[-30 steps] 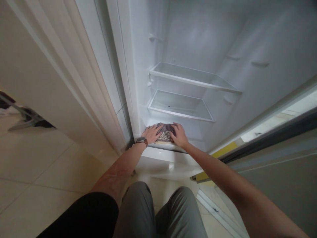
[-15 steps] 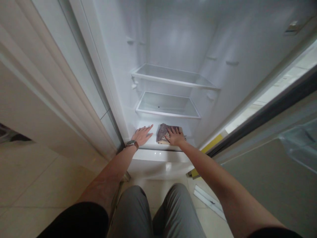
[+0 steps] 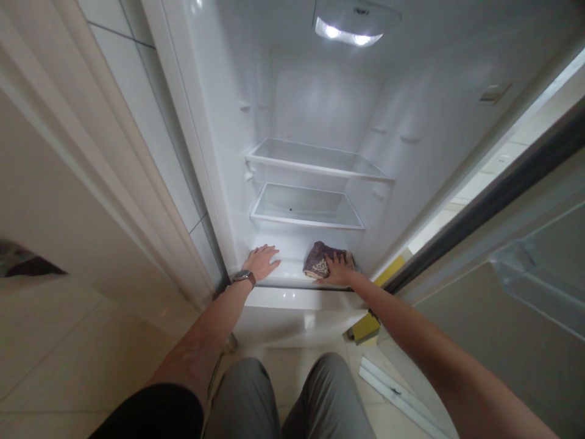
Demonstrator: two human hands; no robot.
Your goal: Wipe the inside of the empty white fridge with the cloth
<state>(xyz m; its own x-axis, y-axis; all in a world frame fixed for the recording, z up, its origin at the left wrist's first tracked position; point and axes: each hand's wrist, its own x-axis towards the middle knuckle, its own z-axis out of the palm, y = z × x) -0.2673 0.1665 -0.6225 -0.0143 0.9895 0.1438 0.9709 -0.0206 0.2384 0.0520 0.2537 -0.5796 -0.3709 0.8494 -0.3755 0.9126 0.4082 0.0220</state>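
Note:
A folded dark brown patterned cloth lies on the white floor of an opened refrigerator, toward its right side. On top of the cloth rests my right hand, fingers spread and pressing it down rather than wrapped round it. My left hand, with a watch at the wrist, is planted on the refrigerator floor near the left wall. Its fingers are stretched out and hold nothing. A gap of bare white surface separates this hand from the cloth.
Two glass shelves with white rims sit above my hands. A lit lamp is at the top. The open door with a clear bin stands at right. Below it are a yellow object and a white strip on the floor.
My right hand has slid the cloth to the right along the refrigerator floor. My left hand stays in about the same place. The view has tilted up, bringing the lamp into sight.

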